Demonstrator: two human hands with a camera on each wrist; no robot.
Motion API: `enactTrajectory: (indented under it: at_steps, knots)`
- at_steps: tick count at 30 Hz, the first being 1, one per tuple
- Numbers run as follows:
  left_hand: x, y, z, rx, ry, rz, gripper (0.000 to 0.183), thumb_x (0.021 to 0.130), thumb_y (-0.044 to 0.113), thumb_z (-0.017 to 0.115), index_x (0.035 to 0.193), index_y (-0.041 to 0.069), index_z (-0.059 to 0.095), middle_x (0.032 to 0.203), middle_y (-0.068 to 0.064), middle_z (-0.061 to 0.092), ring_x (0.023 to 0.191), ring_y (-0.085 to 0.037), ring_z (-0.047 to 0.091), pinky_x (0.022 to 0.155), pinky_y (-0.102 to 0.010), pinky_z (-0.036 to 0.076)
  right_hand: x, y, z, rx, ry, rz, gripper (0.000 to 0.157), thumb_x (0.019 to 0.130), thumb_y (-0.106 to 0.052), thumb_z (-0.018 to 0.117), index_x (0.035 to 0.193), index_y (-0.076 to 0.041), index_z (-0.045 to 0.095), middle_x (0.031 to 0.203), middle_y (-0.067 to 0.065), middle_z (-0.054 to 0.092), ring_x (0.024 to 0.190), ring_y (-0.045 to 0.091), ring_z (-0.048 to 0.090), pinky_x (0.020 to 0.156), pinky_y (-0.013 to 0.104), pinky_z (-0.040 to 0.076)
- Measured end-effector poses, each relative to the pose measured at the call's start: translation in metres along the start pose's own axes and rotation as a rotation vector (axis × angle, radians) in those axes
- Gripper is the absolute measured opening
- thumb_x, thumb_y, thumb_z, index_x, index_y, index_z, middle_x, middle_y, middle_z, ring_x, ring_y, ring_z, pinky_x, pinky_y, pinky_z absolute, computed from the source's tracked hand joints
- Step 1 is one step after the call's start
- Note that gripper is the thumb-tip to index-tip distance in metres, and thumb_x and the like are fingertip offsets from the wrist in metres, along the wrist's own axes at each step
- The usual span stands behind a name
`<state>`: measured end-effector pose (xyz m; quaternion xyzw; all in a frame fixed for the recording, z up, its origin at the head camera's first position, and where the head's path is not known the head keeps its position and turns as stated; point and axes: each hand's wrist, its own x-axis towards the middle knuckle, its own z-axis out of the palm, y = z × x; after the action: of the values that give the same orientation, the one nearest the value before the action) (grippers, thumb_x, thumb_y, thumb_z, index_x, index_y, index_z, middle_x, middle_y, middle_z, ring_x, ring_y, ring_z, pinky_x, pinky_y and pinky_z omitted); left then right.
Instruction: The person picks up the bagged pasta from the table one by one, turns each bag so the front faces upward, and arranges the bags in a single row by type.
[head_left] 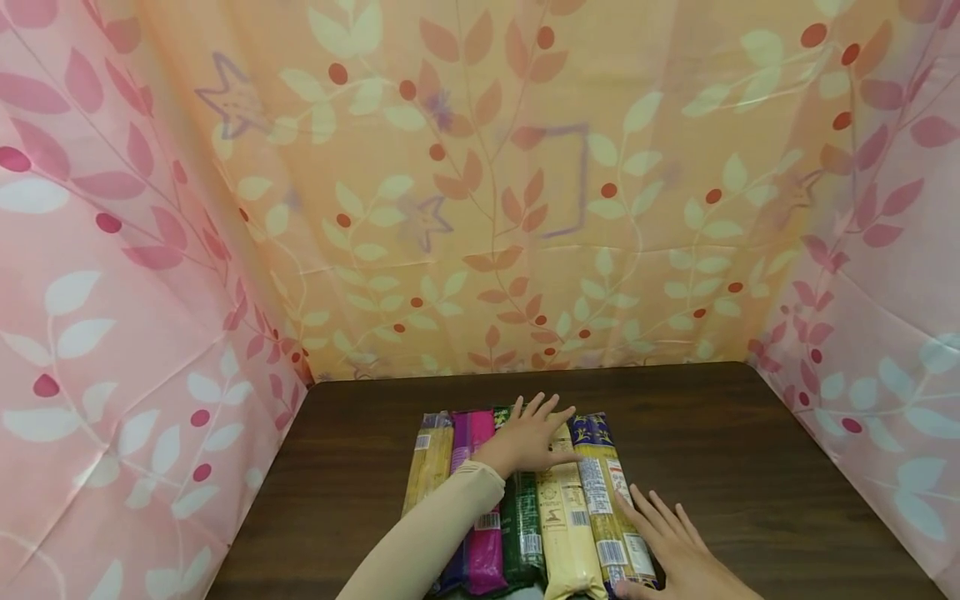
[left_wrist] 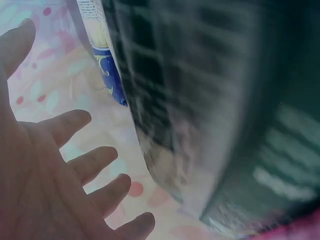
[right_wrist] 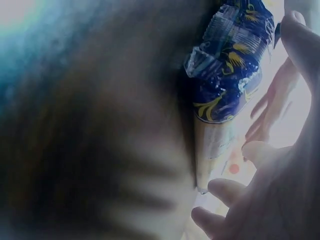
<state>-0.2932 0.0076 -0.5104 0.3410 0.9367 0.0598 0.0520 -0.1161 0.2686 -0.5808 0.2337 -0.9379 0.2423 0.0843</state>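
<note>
Here, both hands lie flat with fingers spread and straight, gripping nothing. The left hand (head_left: 531, 437), coming out of a beige sleeve (head_left: 438, 529), rests palm down across the far ends of the middle packets in a row of five long pasta packets lying side by side on a dark wood-grain table (head_left: 750, 467). Its fingers fan over the top of the dark green packet (head_left: 525, 533) and the pale cream packet (head_left: 566, 525). The right hand (head_left: 678, 546) lies at the near right of the row, its fingertips touching the side of the blue-topped packet (head_left: 607, 492), the rightmost one.

From left to right the row runs: a clear yellow packet (head_left: 429, 462) showing the pasta strands, a magenta-and-purple packet (head_left: 480, 533), the dark green one, the cream one and the blue-topped one. All are slim, glossy plastic sleeves, long and narrow, lying parallel and touching. White barcode and nutrition labels show on several, but the print is too small to read and no brand can be made out.

In the right wrist view the blue-topped packet's crimped end shows deep blue film with yellow scrollwork above a clear body. The left wrist view is blurred: open fingers beside the dark packet.

Around the table hang thin fabric sheets (head_left: 480, 192) printed with leaves and red berries, pink at the sides and orange behind.
</note>
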Motion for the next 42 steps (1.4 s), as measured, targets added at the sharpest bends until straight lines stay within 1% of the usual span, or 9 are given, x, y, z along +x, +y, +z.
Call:
enactTrajectory:
  at_steps: [3,9,14,16,19,31,35,39,42]
  knots:
    - [0.008,0.005,0.002,0.016,-0.010,0.005,0.090,0.099,0.082,0.045,0.172,0.033,0.027,0.179,-0.002,0.020,0.166,-0.027,0.013,0.131,-0.059,0.014,0.000,0.002,0.002,0.018,-0.013,-0.011,0.109,0.084,-0.066,0.082,0.171,-0.022,0.033,0.166,0.029,0.039,0.144,0.063,0.040,0.126,0.044,-0.021]
    - [0.021,0.013,0.004,0.019,-0.027,0.037,0.090,0.100,0.080,0.047,0.172,0.028,0.029,0.177,-0.003,0.026,0.164,-0.023,0.022,0.132,-0.053,0.017,-0.001,0.010,0.004,0.047,-0.028,-0.052,0.117,0.082,-0.076,0.078,0.172,-0.020,0.030,0.166,0.032,0.038,0.139,0.066,0.043,0.117,0.024,-0.021]
    - [0.030,0.018,0.005,-0.073,-0.073,0.006,0.090,0.100,0.078,0.051,0.172,0.029,0.028,0.177,0.003,0.028,0.161,-0.017,0.029,0.129,-0.045,0.029,-0.003,0.016,0.005,0.038,-0.045,-0.054,0.129,0.073,-0.085,0.078,0.172,-0.019,0.028,0.168,0.029,0.036,0.136,0.067,0.045,0.128,0.058,-0.013]
    - [0.032,0.019,0.005,-0.110,-0.094,-0.034,0.091,0.100,0.078,0.053,0.173,0.030,0.026,0.176,0.006,0.029,0.160,-0.016,0.032,0.127,-0.044,0.034,-0.003,0.017,0.006,0.022,-0.045,-0.049,0.130,0.072,-0.085,0.080,0.172,-0.020,0.029,0.167,0.028,0.037,0.135,0.066,0.047,0.117,0.080,0.014]
    - [0.036,0.021,0.005,-0.131,-0.111,-0.093,0.093,0.098,0.078,0.054,0.172,0.029,0.028,0.174,0.009,0.034,0.158,-0.016,0.036,0.125,-0.044,0.036,-0.002,0.015,0.003,0.020,-0.047,-0.041,0.130,0.070,-0.085,0.081,0.171,-0.020,0.031,0.165,0.028,0.041,0.135,0.065,0.048,0.100,0.083,0.032]
    - [0.050,0.025,0.006,-0.104,-0.102,-0.161,0.080,0.093,0.068,0.073,0.158,0.026,0.054,0.153,0.006,0.059,0.143,-0.015,0.051,0.112,-0.038,0.049,0.001,0.008,0.000,0.059,-0.064,-0.015,0.106,0.086,-0.069,0.080,0.169,-0.021,0.036,0.162,0.027,0.045,0.136,0.064,0.047,0.094,0.087,0.035]
    - [0.050,0.027,0.005,-0.108,-0.107,-0.154,0.079,0.094,0.065,0.074,0.158,0.022,0.054,0.155,0.005,0.057,0.145,-0.016,0.048,0.115,-0.034,0.045,-0.002,0.020,0.010,0.070,0.007,-0.046,0.118,0.080,-0.073,0.083,0.169,-0.012,0.034,0.159,0.028,0.049,0.148,0.048,0.043,0.117,0.075,0.025]
    - [0.051,0.030,0.004,-0.099,-0.115,-0.156,0.078,0.094,0.063,0.075,0.157,0.021,0.055,0.156,0.004,0.056,0.145,-0.016,0.047,0.116,-0.029,0.044,-0.004,0.039,0.022,0.076,0.085,-0.116,0.125,0.075,-0.077,0.084,0.157,0.008,0.044,0.160,0.022,0.048,0.157,-0.004,0.015,0.124,0.016,-0.004]
    - [0.051,0.032,0.002,-0.087,-0.118,-0.156,0.077,0.095,0.062,0.074,0.157,0.021,0.055,0.157,0.004,0.054,0.146,-0.016,0.046,0.116,-0.028,0.043,-0.003,0.044,0.022,0.047,0.096,-0.140,0.118,0.075,-0.074,0.086,0.147,0.014,0.053,0.158,0.025,0.049,0.157,0.004,0.027,0.131,0.030,0.009]
